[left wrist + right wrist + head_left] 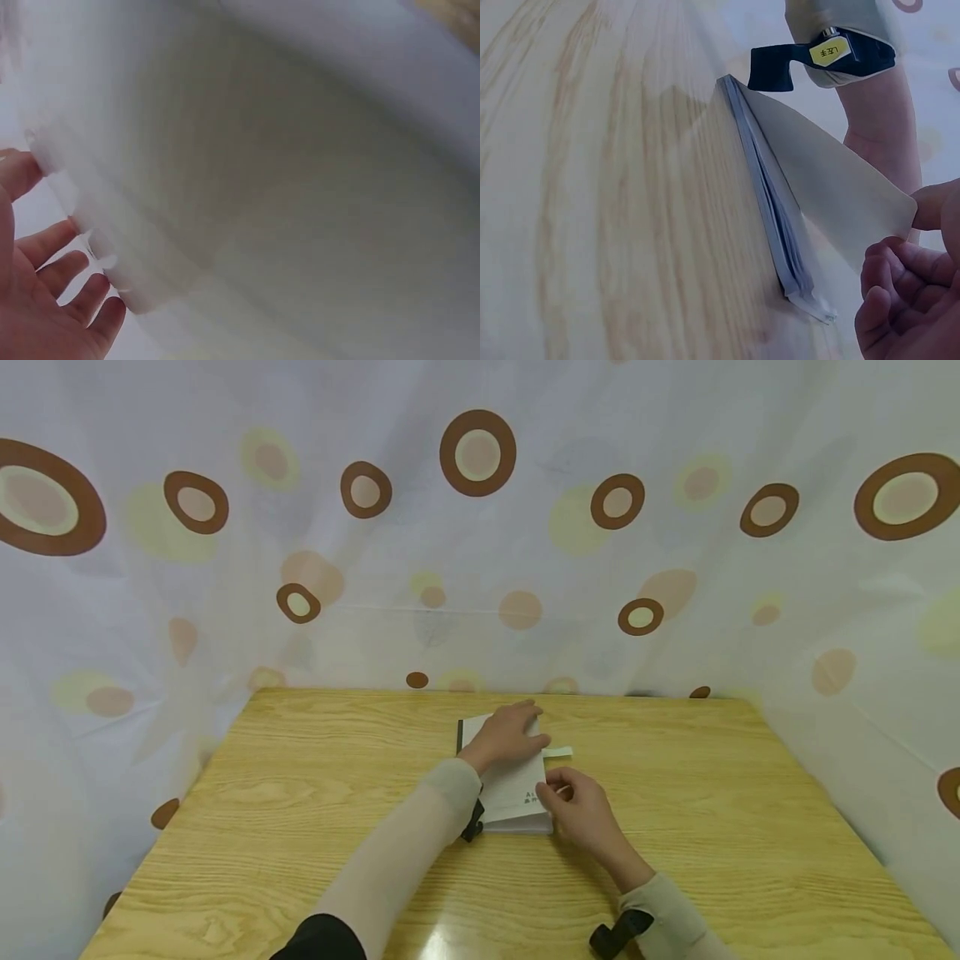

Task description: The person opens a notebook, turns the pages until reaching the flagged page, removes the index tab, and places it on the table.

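- Near the middle of the table (pixel 300 793), we see the notebook (pixel 506 797) lying flat, its cover (pixel 832 180) lifted off the pages (pixel 769 206) along the near side.
- We see the left hand (pixel 508 735) laid across the cover, fingers spread.
- We find the right hand (pixel 583 810) pinching the cover's edge.
- Just beyond that hand, we notice a pale strip (pixel 559 752) jutting from the notebook.
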`<state>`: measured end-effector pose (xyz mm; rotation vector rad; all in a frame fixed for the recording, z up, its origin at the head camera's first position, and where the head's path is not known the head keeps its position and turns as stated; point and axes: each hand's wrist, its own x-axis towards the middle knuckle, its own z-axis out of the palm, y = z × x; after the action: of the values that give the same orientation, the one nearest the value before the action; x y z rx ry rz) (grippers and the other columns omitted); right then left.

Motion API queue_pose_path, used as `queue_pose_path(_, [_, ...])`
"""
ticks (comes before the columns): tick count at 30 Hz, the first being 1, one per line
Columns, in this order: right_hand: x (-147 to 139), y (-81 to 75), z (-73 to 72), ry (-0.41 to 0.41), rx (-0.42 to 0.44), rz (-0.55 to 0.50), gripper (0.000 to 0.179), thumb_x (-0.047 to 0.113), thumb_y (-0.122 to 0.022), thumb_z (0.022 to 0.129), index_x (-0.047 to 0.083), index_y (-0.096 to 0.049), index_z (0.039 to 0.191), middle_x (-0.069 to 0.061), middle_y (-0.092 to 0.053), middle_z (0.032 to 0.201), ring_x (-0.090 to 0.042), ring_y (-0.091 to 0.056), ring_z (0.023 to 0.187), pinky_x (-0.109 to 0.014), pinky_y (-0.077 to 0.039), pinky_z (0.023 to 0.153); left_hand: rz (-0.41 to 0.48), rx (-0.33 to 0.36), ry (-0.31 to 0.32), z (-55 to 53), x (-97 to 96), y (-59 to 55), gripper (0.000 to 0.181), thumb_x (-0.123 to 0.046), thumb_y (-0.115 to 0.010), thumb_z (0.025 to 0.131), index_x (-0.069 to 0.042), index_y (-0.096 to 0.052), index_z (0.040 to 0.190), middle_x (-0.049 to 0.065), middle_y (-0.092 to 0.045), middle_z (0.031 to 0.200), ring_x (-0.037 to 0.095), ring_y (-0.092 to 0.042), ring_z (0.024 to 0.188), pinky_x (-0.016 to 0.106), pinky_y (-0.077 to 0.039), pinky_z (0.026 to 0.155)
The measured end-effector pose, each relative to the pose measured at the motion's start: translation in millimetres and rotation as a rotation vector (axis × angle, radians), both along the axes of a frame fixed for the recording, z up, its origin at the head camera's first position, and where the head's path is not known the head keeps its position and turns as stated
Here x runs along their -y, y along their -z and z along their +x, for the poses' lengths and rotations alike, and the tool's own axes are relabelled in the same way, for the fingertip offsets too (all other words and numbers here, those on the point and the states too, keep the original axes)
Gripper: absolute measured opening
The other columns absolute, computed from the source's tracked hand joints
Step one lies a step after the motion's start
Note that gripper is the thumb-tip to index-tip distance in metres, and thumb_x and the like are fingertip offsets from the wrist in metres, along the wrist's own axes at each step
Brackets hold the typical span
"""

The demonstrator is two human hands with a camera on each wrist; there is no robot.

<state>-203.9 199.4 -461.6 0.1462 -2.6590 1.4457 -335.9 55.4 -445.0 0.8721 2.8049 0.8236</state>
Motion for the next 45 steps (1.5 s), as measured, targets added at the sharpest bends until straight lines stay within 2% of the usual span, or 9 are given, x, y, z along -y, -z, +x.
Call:
queue_pose_path(7, [7,-7.2,1.4,-0.012,-0.039,-0.051,0.022,0.015,-0.066,0.096,0.0,-0.069,0.112,-0.008,-0.067,0.097,-0.018,-0.061,0.078,-0.027,-0.051,0.062,0.029,-0.009,0.003,0.5,7.2,-7.4,0.059,-0.041,-0.054,0.099,-0.015,-0.043,0.15,0.003,-0.032,0.159,0.024,-0.031,0.144,0.04,-0.028,0.115])
queue_pose_path(16, [17,-16.7,5.2,-0.05,-0.049,-0.14,0.025,0.015,-0.063,0.098,0.0,-0.068,0.118,-0.011,-0.067,0.101,-0.018,-0.063,0.076,-0.028,-0.053,0.062,0.126,-0.02,-0.018,0.8,23.3,-16.4,0.056,-0.037,-0.052,0.099,-0.015,-0.044,0.15,0.003,-0.034,0.158,0.023,-0.032,0.144,0.042,-0.03,0.115])
queue_pose_path(23, [26,-22.6,3.7,-0.108,-0.076,-0.19,0.026,0.012,-0.06,0.1,-0.001,-0.067,0.122,-0.011,-0.069,0.103,-0.022,-0.063,0.076,-0.027,-0.052,0.062,0.227,-0.019,-0.043,8.7,37.5,-26.1,0.05,-0.034,-0.048,0.101,-0.015,-0.048,0.147,0.004,-0.035,0.157,0.024,-0.034,0.143,0.044,-0.032,0.113])
queue_pose_path(28, [36,-27.2,1.4,-0.142,-0.072,-0.201,0.027,0.007,-0.058,0.1,-0.005,-0.065,0.124,-0.013,-0.068,0.1,-0.027,-0.063,0.075,-0.027,-0.049,0.059,0.299,-0.004,-0.079,16.3,49.0,-30.3,0.055,-0.038,-0.051,0.1,-0.014,-0.044,0.149,0.004,-0.032,0.159,0.027,-0.032,0.143,0.046,-0.031,0.114])
queue_pose_path(34, [45,-28.8,1.4,-0.148,-0.065,-0.259,0.029,0.012,-0.059,0.1,-0.002,-0.065,0.125,-0.011,-0.066,0.097,-0.031,-0.062,0.073,-0.025,-0.048,0.059,0.375,0.047,-0.112,24.4,64.9,-28.6,0.065,-0.044,-0.055,0.098,-0.021,-0.035,0.155,-0.003,-0.023,0.162,0.024,-0.026,0.146,0.049,-0.03,0.114])
queue_pose_path(37, [50,-31.5,2.1,-0.185,-0.083,-0.264,0.03,0.014,-0.058,0.101,-0.001,-0.064,0.126,-0.011,-0.064,0.099,-0.034,-0.062,0.073,-0.025,-0.048,0.06,0.432,0.07,-0.121,27.1,74.3,-26.0,0.065,-0.044,-0.056,0.098,-0.025,-0.032,0.156,-0.007,-0.02,0.162,0.022,-0.025,0.146,0.049,-0.032,0.113])
queue_pose_path(41, [55,-33.7,0.9,-0.244,-0.109,-0.25,0.032,0.018,-0.056,0.102,0.001,-0.063,0.129,-0.012,-0.065,0.103,-0.036,-0.062,0.074,-0.027,-0.048,0.062,0.498,0.076,-0.115,29.2,86.5,-26.2,0.063,-0.042,-0.056,0.099,-0.027,-0.032,0.156,-0.006,-0.02,0.162,0.02,-0.024,0.146,0.047,-0.034,0.112])
queue_pose_path(45, [59,-35.6,-0.1,-0.293,-0.109,-0.234,0.033,0.019,-0.055,0.103,0.003,-0.062,0.131,-0.013,-0.066,0.105,-0.036,-0.062,0.076,-0.027,-0.048,0.063,0.509,0.07,-0.102,30.7,97.7,-28.0,0.062,-0.042,-0.053,0.101,-0.026,-0.03,0.156,-0.003,-0.022,0.162,0.02,-0.024,0.147,0.045,-0.033,0.113])
